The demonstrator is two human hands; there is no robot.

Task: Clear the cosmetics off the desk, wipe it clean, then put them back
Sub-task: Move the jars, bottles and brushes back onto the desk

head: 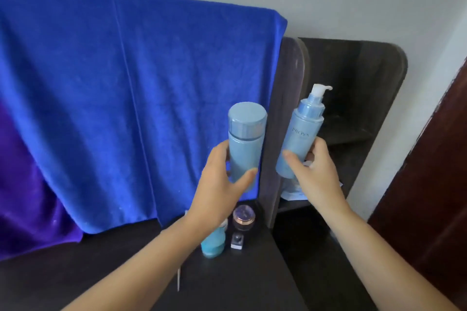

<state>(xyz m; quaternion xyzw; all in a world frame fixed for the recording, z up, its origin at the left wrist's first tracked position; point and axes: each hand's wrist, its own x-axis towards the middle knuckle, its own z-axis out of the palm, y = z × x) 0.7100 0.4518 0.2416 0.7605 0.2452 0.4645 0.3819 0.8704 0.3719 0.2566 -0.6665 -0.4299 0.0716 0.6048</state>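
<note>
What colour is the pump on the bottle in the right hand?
White, on a light blue bottle; the pump shows clearly in the head view.

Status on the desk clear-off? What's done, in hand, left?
Done: cannot tell; no wiping is visible. In hand: left hand holds the capped blue bottle, right hand the pump bottle, both lifted. Left: teal bottle, round jar and small square item still on the desk.
</note>
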